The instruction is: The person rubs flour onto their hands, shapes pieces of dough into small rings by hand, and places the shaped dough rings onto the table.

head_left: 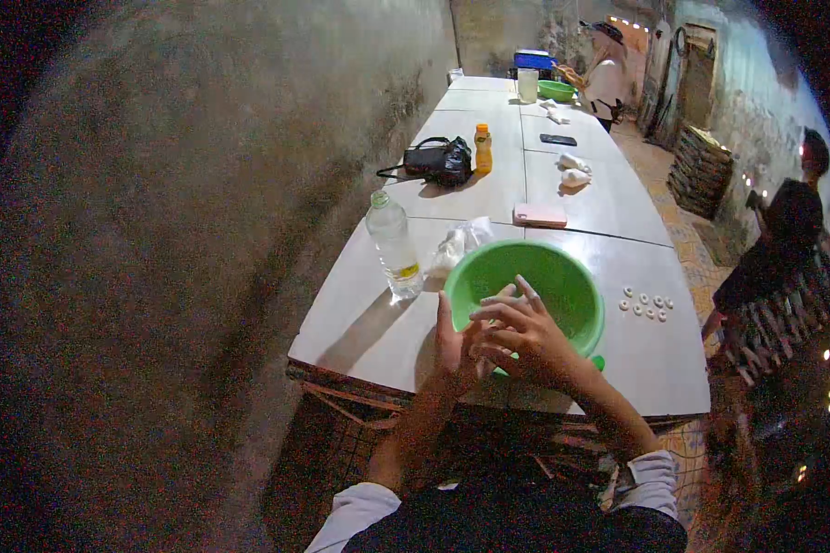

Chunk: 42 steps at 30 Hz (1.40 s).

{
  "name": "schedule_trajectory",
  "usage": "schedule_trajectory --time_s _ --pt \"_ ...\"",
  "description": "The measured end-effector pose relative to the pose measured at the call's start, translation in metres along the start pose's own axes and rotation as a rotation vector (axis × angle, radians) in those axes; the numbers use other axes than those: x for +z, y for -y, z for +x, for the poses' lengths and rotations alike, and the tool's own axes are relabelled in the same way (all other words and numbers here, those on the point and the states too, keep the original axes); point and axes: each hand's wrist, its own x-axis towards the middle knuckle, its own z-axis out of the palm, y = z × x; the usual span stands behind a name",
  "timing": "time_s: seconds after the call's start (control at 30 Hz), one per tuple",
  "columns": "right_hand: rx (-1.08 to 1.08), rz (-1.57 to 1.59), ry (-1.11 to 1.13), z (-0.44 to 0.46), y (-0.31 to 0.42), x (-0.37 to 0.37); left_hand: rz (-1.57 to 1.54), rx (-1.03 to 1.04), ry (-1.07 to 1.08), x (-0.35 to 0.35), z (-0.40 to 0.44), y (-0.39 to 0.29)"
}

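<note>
Over the near rim of a green basin (588, 295), my two hands meet. My left hand (459, 348) is open, its thumb pointing up and its other fingers partly hidden behind the right one. Across it lies my right hand (530, 341), fingers spread and whitish at the tips. Whether anything small sits between the palms is hidden. Several small white rings (645, 302), like shaped dough, lie in two rows on the tabletop right of the basin. A clear plastic bottle (392, 241) stands to the left, beside a white plastic bag (459, 244).
Beyond the basin are a pink phone (539, 216), white bundles (574, 171), an orange bottle (482, 149), a black bag (443, 164) and a dark phone (559, 140). One person (607, 74) stands at the far end by another green basin (556, 90); another person (784, 217) is at right.
</note>
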Motion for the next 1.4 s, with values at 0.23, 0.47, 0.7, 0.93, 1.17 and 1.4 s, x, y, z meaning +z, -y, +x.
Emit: schedule_trajectory --time_s 0.23,0.47,0.7,0.93,1.17,1.4 --pt "-0.008 0.046 0.061 -0.002 0.004 0.000 0.259 0.046 -0.018 0.002 -0.001 0.001" --pt "-0.051 -0.055 0.097 -0.002 0.001 -0.009 0.278 0.045 -0.029 0.008 -0.001 0.006" --pt "-0.035 -0.040 0.032 0.000 0.003 -0.005 0.233 0.028 -0.046 0.009 -0.002 0.006" --pt "-0.032 -0.023 0.052 0.003 0.007 -0.012 0.273 0.018 -0.076 0.010 -0.003 0.006" --pt "0.021 0.213 0.112 0.007 0.004 -0.020 0.062 -0.030 0.138 0.011 -0.007 0.004" --pt "0.031 0.118 0.132 0.012 0.002 -0.018 0.189 -0.003 -0.192 -0.007 -0.006 0.007"
